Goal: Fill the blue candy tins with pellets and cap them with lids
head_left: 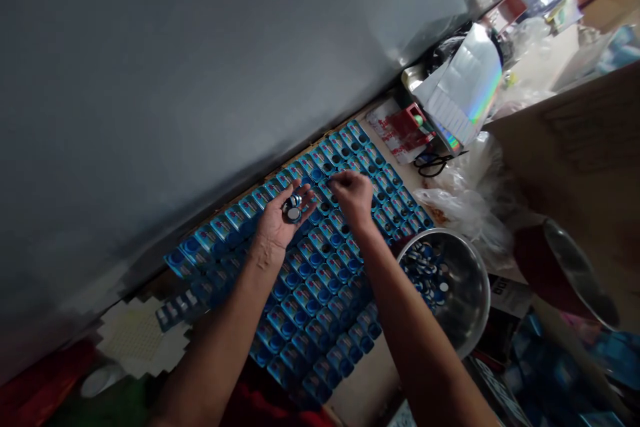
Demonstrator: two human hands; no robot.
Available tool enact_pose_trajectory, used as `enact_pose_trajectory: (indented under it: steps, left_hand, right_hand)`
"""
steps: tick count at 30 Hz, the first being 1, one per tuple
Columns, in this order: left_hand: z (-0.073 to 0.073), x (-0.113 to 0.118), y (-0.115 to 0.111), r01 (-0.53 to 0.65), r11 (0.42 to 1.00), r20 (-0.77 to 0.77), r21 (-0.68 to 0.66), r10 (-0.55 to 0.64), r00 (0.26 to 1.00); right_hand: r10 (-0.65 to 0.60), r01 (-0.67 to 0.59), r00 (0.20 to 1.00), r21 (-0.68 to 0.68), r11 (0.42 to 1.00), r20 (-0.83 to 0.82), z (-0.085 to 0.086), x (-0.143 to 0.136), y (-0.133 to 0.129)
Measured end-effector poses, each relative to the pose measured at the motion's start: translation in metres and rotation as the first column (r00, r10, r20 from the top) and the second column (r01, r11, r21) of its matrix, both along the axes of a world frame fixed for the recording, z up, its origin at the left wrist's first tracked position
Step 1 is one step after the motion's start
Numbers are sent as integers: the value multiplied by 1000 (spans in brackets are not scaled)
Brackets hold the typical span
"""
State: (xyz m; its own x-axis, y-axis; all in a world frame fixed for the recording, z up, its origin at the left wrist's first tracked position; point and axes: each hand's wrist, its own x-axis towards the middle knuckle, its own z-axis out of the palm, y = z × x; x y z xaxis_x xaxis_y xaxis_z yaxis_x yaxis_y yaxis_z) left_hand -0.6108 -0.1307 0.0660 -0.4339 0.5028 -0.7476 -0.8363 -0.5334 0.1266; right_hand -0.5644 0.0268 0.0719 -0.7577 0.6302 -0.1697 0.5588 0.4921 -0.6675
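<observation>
My left hand [275,227] is palm up and cupped, holding several small round discs [293,215] with white faces and blue edges. To its right, my right hand [356,197] is closed in a pinch over rows of blue blister packs [320,240]; whatever is between its fingertips is hidden. Packs near the upper right have dark round spots in their lower ends, while those at the left and bottom show blue round hollows. Beside my right forearm stands a metal bowl [477,287], holding more loose blue and white discs [425,270].
A grey wall [200,67] rises behind the packs. Right of them lie a red and white packet [400,127], black-handled scissors [433,163], shiny card sheets [465,80] and clear plastic bags [470,200]. A second, dark red bowl [545,267] is tilted at the far right.
</observation>
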Motion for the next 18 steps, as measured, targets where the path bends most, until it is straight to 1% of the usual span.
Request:
enact_pose_trajectory:
  steps: [2, 4, 5, 8, 10, 12, 14, 16, 18]
  left_hand:
    - [2, -8, -2, 14, 999, -2, -50, -14, 1000]
    - [3, -12, -5, 51, 996, 15, -69, -50, 999]
    - [2, -13, -6, 72, 996, 24, -61, -71, 997]
    - [-2, -13, -7, 126, 992, 41, -28, -125, 991]
    - [-3, -10, -7, 147, 989, 51, -26, -146, 988]
    - [-3, -5, -7, 149, 988, 61, -40, -147, 987]
    - [-1, -1, -8, 144, 988, 63, -53, -141, 988]
    - [1, 4, -10, 139, 987, 60, -81, -134, 989]
    - [1, 9, -11, 128, 986, 61, -109, -122, 991]
  right_hand:
    - [-7, -1, 998, 123, 992, 60, -6, -26, 24]
    - [22, -61, 983, 213, 975, 181, -12, -50, 40]
    - [34, -96, 966, 230, 968, 258, -14, -61, 45]
    - [61, -174, 875, 195, 965, 480, -15, -85, 54]
    - [62, -191, 825, 174, 966, 562, -12, -93, 58]
    - [45, -189, 831, 206, 960, 554, -7, -92, 56]
    - [32, -170, 880, 252, 953, 474, -1, -79, 45]
    - [58, -147, 943, 254, 956, 327, 7, -54, 23]
    - [112, -135, 985, 174, 976, 134, 14, -22, -3]
